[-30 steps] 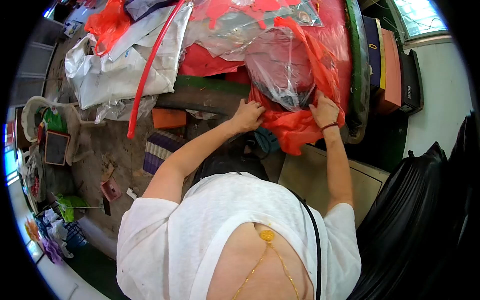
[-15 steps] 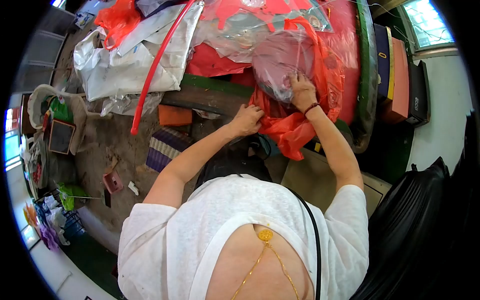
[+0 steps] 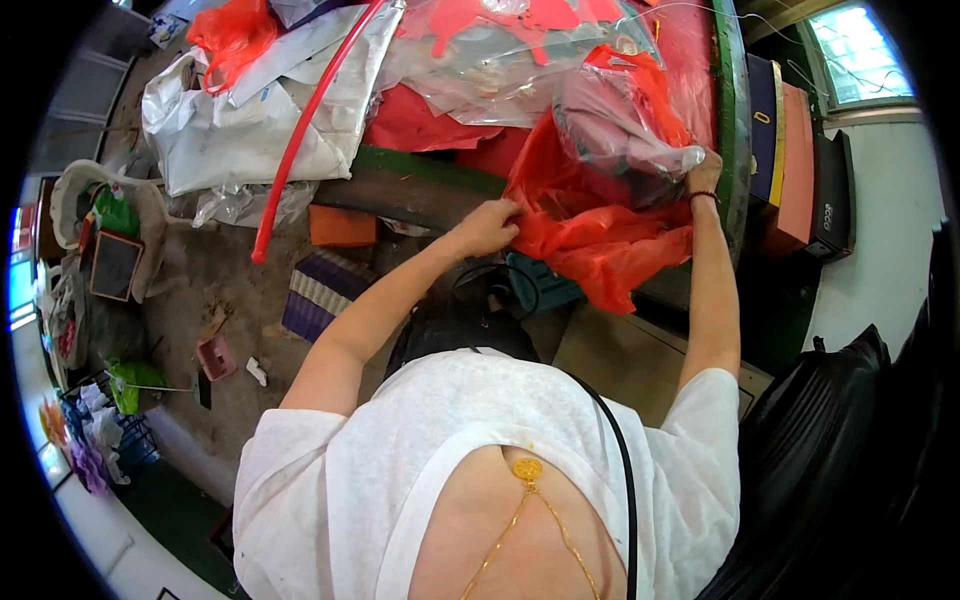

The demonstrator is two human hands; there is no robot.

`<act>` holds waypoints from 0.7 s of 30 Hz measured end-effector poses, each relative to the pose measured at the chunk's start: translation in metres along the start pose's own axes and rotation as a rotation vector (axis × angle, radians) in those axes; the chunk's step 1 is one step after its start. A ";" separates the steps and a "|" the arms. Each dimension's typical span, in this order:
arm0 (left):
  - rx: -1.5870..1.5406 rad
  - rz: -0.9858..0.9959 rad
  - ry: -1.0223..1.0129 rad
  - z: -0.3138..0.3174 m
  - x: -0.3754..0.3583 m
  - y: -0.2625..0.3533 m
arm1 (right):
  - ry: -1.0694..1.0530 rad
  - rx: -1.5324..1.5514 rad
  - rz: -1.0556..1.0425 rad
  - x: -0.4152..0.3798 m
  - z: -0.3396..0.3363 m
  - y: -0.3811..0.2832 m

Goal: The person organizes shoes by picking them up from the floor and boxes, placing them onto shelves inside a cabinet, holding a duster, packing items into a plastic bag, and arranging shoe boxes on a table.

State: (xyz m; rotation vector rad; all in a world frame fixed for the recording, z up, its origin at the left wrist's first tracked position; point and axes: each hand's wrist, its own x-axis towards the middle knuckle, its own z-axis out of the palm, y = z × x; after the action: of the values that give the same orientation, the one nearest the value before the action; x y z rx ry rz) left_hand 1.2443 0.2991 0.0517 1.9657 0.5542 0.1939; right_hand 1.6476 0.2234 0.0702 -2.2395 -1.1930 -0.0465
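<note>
A red plastic bag [image 3: 590, 245] lies spread at the front edge of the table. Inside and over it is a clear plastic bag [image 3: 625, 140] with something pinkish-grey and dark in it; what that is I cannot make out. My left hand [image 3: 487, 228] is closed on the left edge of the red bag. My right hand [image 3: 705, 172], with a dark red bead bracelet at the wrist, is closed on the clear bag, pulling its plastic taut to the right. The red bag's right edge hangs just below this hand, and the fingers are partly hidden.
White plastic sheeting [image 3: 250, 135] and a long red tube [image 3: 310, 135] lie at the table's left. Clear-wrapped red pieces [image 3: 540, 20] are at the back. Boxes [image 3: 797, 165] stand at the right, above a black bag [image 3: 810, 440]. An orange block [image 3: 342, 226] is below the table.
My right hand has moved right, from on top of the clear bag to its side, stretching the plastic. The red bag is spread wider. My left hand stays at its edge.
</note>
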 end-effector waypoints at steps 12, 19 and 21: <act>-0.597 -0.637 0.224 0.001 0.139 -0.031 | -0.146 0.414 0.189 -0.079 -0.032 -0.030; -1.027 -0.663 0.198 0.022 0.158 -0.047 | -0.437 0.745 0.418 -0.079 -0.052 -0.003; -1.180 -0.642 0.138 0.018 0.157 -0.035 | -0.550 0.929 0.422 -0.082 -0.049 -0.016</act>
State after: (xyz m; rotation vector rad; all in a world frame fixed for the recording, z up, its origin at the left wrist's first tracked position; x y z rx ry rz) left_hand 1.3791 0.3698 -0.0042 0.5931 0.8663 0.1839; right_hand 1.5983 0.1441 0.0937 -1.6126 -0.7063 1.1114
